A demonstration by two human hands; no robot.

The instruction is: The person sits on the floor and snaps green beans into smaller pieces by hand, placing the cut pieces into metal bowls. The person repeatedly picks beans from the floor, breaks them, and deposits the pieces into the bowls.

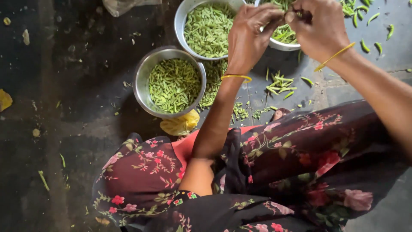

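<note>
Both hands up top, left hand [249,36] and right hand [319,28] fingers pinched together on small green bean piece [288,16]. Just under fingers: round steel bowl of green pods [281,41]. Two more steel bowls of cut green beans [171,83] left of fingers, on dark floor [64,107].

Dark floor [73,141] bears three steel bowls [143,83]; scattered green pods [279,83]; yellow scrap [180,125].

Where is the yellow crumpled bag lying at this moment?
In the head view, the yellow crumpled bag lies on the dark floor, tucked under the near rim of the left steel bowl, beside the floral dress.
</note>
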